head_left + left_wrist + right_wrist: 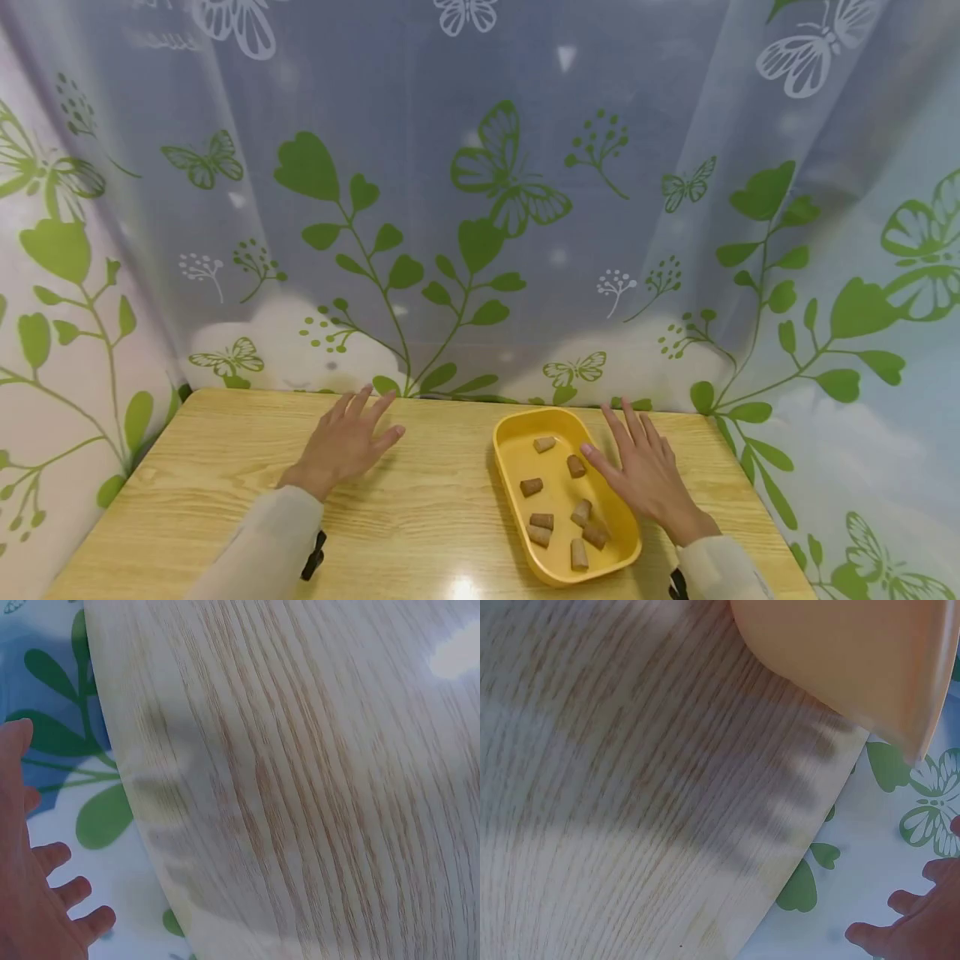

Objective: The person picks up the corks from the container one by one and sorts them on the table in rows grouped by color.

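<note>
On the right half of the table stands a yellow tray (504,467), in which several brown tapered corks (579,554) lie scattered. My right hand (648,475) hovers by the tray's right side, fingers spread, the thumb over the rim; nothing is in it. Whether it touches the rim I cannot tell. My left hand (345,442) is held over the left part of the table with fingers spread and nothing in its grasp. In the left wrist view the left hand (37,870) shows at the left edge; the right wrist view has the right hand (919,919) at lower right.
The light wooden table (435,483) reaches back to a curtain (420,208) printed with green leaves and butterflies. More of this cloth hangs at both sides. A bright reflection shows at the table's front.
</note>
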A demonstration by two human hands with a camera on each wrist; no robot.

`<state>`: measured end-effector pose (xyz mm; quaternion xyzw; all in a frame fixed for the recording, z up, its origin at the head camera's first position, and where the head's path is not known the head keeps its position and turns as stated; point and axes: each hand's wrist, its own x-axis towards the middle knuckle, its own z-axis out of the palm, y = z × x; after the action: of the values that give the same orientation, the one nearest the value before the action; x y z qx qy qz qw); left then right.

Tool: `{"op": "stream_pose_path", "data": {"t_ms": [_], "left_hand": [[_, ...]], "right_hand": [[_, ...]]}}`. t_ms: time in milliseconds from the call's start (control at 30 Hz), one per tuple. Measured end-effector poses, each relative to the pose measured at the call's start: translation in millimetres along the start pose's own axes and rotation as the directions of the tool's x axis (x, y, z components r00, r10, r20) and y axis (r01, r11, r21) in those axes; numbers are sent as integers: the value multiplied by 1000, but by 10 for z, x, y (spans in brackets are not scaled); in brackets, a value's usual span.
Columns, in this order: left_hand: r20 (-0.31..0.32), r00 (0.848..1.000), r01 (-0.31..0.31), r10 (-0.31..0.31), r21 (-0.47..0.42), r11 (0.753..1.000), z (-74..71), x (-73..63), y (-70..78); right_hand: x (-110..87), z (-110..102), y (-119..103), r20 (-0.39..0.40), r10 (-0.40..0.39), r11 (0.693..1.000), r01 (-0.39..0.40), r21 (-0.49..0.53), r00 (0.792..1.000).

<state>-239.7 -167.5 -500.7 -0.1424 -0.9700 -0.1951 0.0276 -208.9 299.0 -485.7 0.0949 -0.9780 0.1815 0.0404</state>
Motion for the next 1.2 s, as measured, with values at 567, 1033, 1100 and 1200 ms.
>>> {"op": "stream_pose_path", "data": {"t_ms": [567,1033,1100,1200], "left_hand": [[86,996,-27,33,-66,997,55,27,275],[85,993,-73,82,-98,992,186,42,463],[85,992,-80,89,-99,992,201,48,507],[77,991,-99,108,-111,989,218,54,573]], "right_hand": [[-139,91,18,-28,-49,999,50,18,998],[-243,129,-16,-29,-72,997,73,41,997],[-264,135,-20,-27,-75,996,76,40,997],[-298,147,-27,-35,-89,995,90,42,995]]}}
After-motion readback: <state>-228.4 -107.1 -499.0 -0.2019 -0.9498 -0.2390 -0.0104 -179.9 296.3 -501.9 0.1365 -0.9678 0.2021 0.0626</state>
